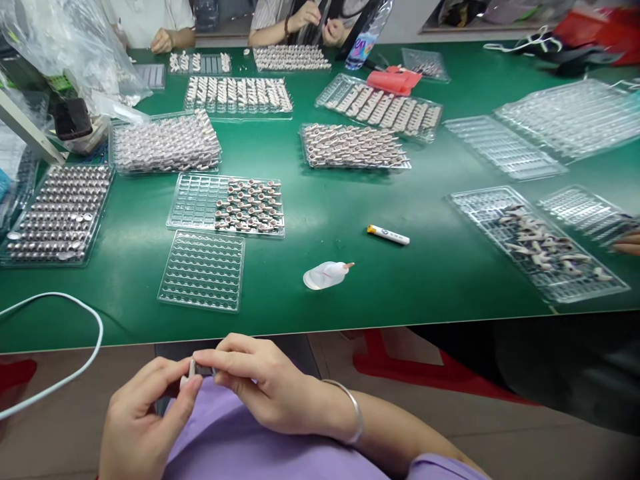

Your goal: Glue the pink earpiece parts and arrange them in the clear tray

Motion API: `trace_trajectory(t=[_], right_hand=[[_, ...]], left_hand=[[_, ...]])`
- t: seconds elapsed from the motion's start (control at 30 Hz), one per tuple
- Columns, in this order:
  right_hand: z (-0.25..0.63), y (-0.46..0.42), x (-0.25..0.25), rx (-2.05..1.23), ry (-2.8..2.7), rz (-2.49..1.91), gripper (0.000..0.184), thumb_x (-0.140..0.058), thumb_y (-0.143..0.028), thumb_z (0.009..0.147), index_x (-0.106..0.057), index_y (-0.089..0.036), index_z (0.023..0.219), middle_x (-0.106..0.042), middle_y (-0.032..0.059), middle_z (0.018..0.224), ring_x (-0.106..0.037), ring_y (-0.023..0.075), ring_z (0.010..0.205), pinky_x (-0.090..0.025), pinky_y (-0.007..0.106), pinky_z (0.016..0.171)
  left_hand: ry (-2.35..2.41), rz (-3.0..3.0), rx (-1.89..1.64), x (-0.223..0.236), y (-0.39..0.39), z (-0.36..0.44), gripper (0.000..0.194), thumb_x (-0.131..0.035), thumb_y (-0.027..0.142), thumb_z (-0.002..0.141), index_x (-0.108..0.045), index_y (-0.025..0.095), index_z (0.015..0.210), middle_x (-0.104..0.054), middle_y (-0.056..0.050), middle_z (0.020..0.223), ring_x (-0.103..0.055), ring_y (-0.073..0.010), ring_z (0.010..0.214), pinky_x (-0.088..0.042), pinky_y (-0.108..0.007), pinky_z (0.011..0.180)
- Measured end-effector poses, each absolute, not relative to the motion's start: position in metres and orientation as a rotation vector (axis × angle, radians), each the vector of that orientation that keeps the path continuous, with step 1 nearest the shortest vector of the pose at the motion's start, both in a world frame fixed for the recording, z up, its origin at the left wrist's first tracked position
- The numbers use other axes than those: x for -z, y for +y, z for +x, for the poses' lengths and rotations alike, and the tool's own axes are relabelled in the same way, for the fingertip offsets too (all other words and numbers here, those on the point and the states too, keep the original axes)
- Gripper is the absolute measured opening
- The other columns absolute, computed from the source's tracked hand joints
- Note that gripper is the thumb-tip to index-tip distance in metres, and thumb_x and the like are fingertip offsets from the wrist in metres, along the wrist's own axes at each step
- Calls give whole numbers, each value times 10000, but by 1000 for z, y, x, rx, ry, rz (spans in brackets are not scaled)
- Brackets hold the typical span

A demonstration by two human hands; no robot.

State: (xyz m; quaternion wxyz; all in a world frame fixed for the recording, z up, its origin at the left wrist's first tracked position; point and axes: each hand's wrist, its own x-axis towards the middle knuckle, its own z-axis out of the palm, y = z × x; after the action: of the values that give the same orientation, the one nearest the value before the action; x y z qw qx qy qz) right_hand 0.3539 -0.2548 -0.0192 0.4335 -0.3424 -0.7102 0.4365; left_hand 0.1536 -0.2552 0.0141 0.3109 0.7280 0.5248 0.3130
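Below the table's near edge, over my lap in purple cloth, my left hand (145, 413) and my right hand (260, 387) meet. Both pinch one small white and dark part (196, 370) between thumb and fingertips. A silver bangle (350, 407) circles my right wrist. On the green table (320, 293) just ahead lie an empty clear grid tray (203, 270) and a tray partly filled with small pink-and-white parts (227, 203).
A small glue bottle (326, 275) and a white tube (388, 235) lie mid-table. Many more trays of parts cover the far side. A white cable (75, 307) loops at left. Other people's hands work at the far edge (320, 23) and at the right edge (627, 243).
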Motion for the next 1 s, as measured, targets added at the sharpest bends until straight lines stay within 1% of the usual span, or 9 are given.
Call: trace_trajectory(t=[0.17,0.4,0.67,0.9,1.0], right_hand=[[354,-254,19,-1105,-1780,-877,342,-470,-139,953,-583,-175,1274,-626,72,955,-621,113,800,-567,236,747],[354,-255,19,-1096,-1772,-861,349,-486,-129,942,-589,-156,1274,-648,83,957,-629,121,818,-571,240,759],[353,-255,19,-1103,-1779,-876,349,-467,-136,952,-576,-180,1280,-634,73,965,-627,115,811,-570,240,747],[354,-255,18,-1120,-1774,-860,346,-484,-152,950,-582,-176,1281,-648,78,973,-631,121,832,-566,242,760],[355,-255,19,-1120,-1773,-842,351,-477,-133,948,-581,-160,1283,-653,84,973,-634,120,836,-565,240,769]], left_hand=[[1380,1910,-798,-11,-256,152,126,-671,265,830,-738,213,923,-690,13,725,-617,-90,554,-479,-149,491],[1373,1915,-802,-12,-256,151,117,-677,250,828,-730,219,928,-692,19,739,-620,-83,571,-482,-137,507],[1374,1909,-831,-14,-255,153,95,-679,262,827,-732,219,893,-667,28,688,-589,-74,519,-454,-138,464],[1362,1932,-809,-11,-258,150,153,-675,251,838,-723,236,982,-683,27,743,-602,-69,557,-459,-126,493],[1371,1929,-802,-10,-257,150,128,-675,253,838,-723,228,953,-682,23,747,-602,-73,561,-462,-130,494]])
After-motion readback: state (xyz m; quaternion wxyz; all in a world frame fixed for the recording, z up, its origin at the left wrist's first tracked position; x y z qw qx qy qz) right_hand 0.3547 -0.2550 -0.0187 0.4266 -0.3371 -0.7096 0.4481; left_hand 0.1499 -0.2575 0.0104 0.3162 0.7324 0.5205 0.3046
